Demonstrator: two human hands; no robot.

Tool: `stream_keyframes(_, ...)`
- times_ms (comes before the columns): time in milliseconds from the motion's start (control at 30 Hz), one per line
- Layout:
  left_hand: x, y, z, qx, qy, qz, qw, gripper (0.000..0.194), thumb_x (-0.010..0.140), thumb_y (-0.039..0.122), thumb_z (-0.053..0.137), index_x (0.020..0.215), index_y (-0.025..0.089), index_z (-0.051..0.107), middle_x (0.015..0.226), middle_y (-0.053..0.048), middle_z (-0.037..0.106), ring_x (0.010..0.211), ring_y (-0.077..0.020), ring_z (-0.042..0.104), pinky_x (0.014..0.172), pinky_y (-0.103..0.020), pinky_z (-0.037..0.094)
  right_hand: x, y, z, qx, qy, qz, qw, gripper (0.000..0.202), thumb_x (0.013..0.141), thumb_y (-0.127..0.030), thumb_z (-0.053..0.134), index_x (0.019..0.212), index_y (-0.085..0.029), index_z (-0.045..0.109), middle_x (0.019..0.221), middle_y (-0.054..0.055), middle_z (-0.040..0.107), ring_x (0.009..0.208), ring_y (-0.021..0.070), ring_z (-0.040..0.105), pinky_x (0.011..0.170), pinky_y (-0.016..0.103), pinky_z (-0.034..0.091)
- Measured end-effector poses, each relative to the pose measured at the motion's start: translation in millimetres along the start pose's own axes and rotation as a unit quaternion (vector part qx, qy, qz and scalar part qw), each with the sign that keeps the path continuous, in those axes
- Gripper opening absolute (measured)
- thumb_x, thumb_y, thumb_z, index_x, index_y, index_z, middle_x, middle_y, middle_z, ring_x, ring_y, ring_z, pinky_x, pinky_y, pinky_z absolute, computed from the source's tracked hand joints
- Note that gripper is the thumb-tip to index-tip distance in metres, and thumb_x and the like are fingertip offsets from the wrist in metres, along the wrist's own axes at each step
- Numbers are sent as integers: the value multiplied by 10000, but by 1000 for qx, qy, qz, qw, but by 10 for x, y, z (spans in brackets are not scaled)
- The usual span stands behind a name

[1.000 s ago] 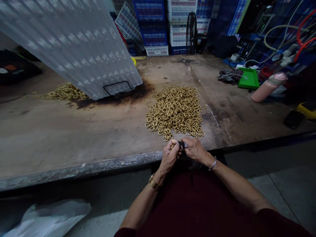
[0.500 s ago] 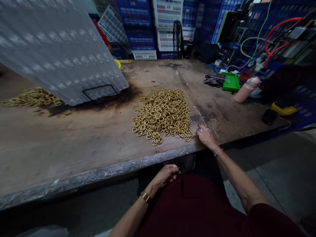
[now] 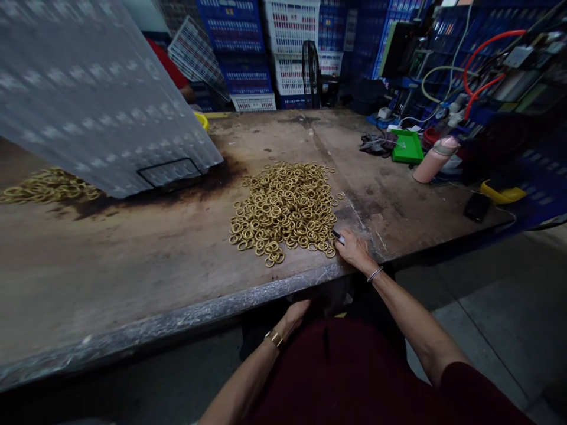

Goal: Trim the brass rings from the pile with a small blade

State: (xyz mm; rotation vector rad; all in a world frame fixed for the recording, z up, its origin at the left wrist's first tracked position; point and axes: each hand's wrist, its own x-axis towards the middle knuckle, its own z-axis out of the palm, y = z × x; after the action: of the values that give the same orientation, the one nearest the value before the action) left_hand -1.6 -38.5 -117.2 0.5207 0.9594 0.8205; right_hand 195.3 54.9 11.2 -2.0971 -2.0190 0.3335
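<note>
A heap of brass-coloured rings (image 3: 286, 206) lies spread on the worn wooden table (image 3: 186, 260). At the heap's lower right edge, my right hand (image 3: 354, 249) is closed around a small pen-like tool (image 3: 338, 237), dark with a whitish part. The tool's tip reaches the outermost rings; I cannot tell whether it touches one. My left hand (image 3: 297, 313) is low in front of my body, just below the table's front edge. Its fingers are hidden in shadow, so what they hold does not show.
A big grey ribbed plastic crate (image 3: 101, 100) stands tilted at the left, with more rings (image 3: 48, 186) behind it. Toward the right are a pink bottle (image 3: 436, 160), a green tray (image 3: 407, 146) and a black phone-like object (image 3: 477, 206). Another person's red sleeve (image 3: 168, 65) shows behind the crate.
My right hand has moved left to the edge of the ring heap with the pen-like tool. My left hand's fingers have gone out of sight below the table edge. The view has shifted slightly.
</note>
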Motion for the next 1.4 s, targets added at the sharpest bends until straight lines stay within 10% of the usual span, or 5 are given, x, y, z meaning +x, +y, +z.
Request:
stream_keyframes(233, -438, 492, 534, 200, -115, -24, 973, 297, 667, 332, 713, 873, 126, 653, 728, -26, 639, 657, -117, 570, 609, -223, 424, 31, 73, 20, 84, 12, 12, 996, 201, 807, -275, 446, 868, -186, 615, 768, 45, 633, 690, 159, 552, 594, 241, 333)
stream_keyframes(467, -333, 971, 975, 165, 76, 176, 968, 458, 711, 430, 639, 1067, 168, 520, 565, 72, 492, 444, -76, 433, 416, -185, 348, -90, -110, 38, 419, 13, 2, 908, 157, 683, -342, 528, 694, -186, 518, 576, -55, 467, 532, 90, 400, 520, 204, 319)
stream_keyframes(667, -240, 1012, 928, 137, 98, 237, 957, 349, 733, 465, 626, 882, 153, 580, 550, 63, 481, 426, -51, 383, 420, -178, 314, -306, -359, 114, 548, -67, -8, 834, 230, 685, -415, 568, 714, -200, 493, 538, -74, 439, 484, 81, 374, 494, 206, 332)
stream_keyframes(967, -321, 989, 758, 294, 148, 341, 881, 183, 740, 345, 629, 707, 165, 628, 580, 28, 529, 550, -93, 450, 559, -215, 370, -254, -388, 85, 474, -116, -73, 870, 204, 717, -389, 520, 678, -190, 524, 551, -51, 503, 529, 89, 442, 546, 211, 364)
stream_keyframes(1400, -549, 1010, 690, 64, 77, 146, 984, 340, 703, 455, 683, 826, 151, 593, 696, 1, 611, 492, -58, 506, 460, -176, 386, -230, -501, 232, 528, -179, -48, 829, 144, 705, -326, 505, 670, -187, 522, 533, -51, 502, 480, 79, 411, 493, 198, 336)
